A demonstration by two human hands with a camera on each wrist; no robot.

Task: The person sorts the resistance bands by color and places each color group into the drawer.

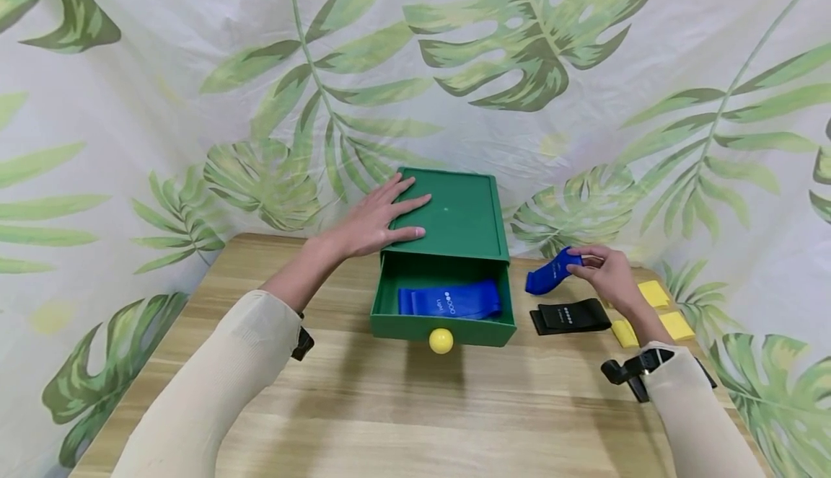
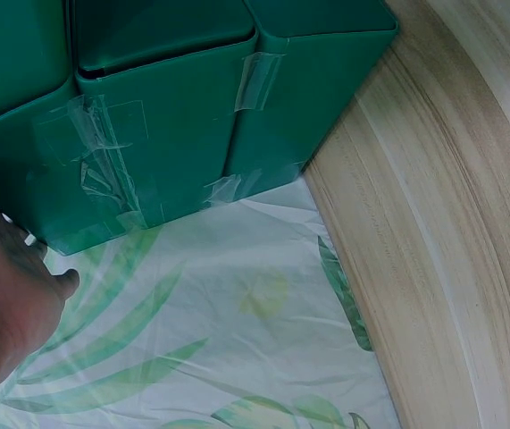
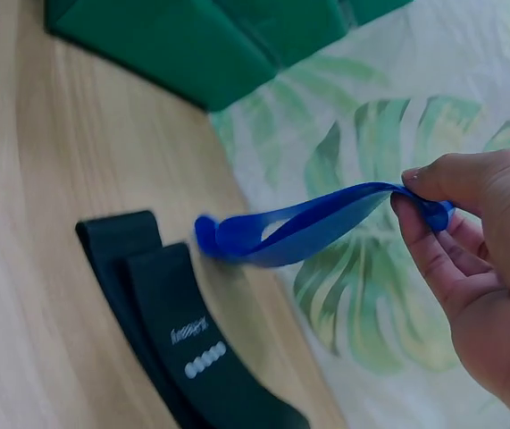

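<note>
At left, green box [image 1: 461,211] facing the person, with drawer [image 1: 402,326] pulled out and yellow knob [image 1: 441,341] at its front; on left part of the top, left hand [image 1: 376,226], with fingers spread wide, touching the surface. Inside the drawer, first blue band [image 1: 464,301], long axis crosswise from left to right, apart from the fingers of both hands. Farther right, over the counter [image 1: 311,406], second blue band [image 1: 550,275], long axis slanting from low left end up to right end, loop slightly gaping. Upper end between thumb and fingers of right hand [image 1: 609,276], narrow in a pinch; about contact of lower end with counter, impossible to tell. Just nearer to the person, black band [image 1: 565,317], lying almost crosswise; at far right, yellow pieces [image 1: 677,325].
</note>
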